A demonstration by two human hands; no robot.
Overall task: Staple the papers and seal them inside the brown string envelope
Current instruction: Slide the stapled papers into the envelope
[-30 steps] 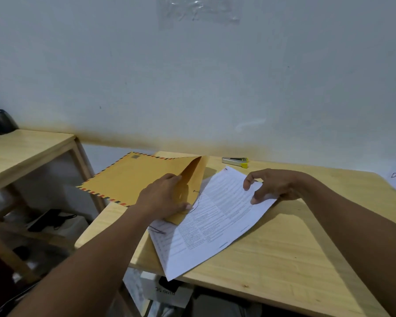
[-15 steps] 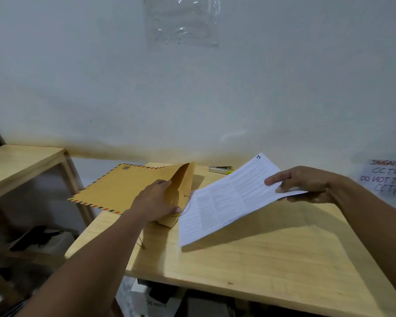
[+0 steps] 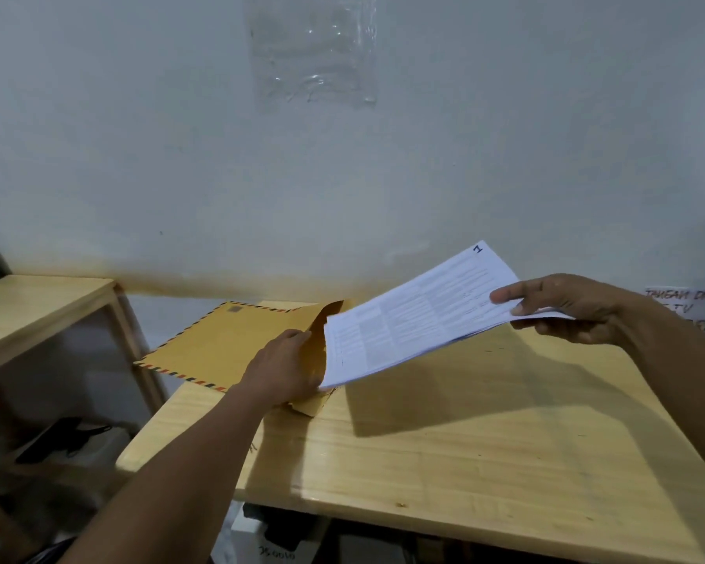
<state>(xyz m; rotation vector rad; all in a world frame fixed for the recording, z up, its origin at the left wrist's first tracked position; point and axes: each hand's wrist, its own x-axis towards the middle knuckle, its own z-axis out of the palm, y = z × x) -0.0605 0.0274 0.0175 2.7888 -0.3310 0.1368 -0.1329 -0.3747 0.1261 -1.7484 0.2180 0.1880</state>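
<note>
At the envelope (image 3: 228, 343) mouth on the tabletop (image 3: 485, 453), your left hand (image 3: 281, 372) is gripping the flap open while your right hand (image 3: 566, 307), pinching the papers (image 3: 408, 323), is now feeding their lifted edge inside; sealing remains.

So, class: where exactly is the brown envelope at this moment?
In the head view the brown envelope lies at the wooden table's far-left corner, overhanging the edge. The left hand holds its mouth open beside the papers.
</note>
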